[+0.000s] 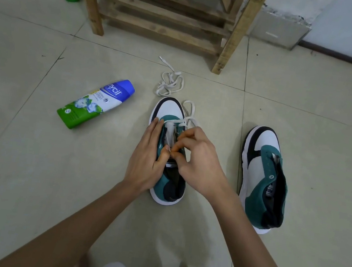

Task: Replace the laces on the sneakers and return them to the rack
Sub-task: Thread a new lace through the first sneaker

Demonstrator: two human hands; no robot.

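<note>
We are mid-lacing the green-and-white sneaker [169, 108]. Our right hand [196, 158] pinches the tip of the white lace [191, 120] over the tongue, and our left hand [147, 156] grips the eyelet flap just beside that pinch, thumb inside. Only the toe-end row beyond the pinch looks threaded. Next, we judge, the tip needs feeding through an eyelet and pulling snug. The second lace [170, 83], other sneaker [264, 167] and wooden rack [164, 13] wait farther off.
</note>
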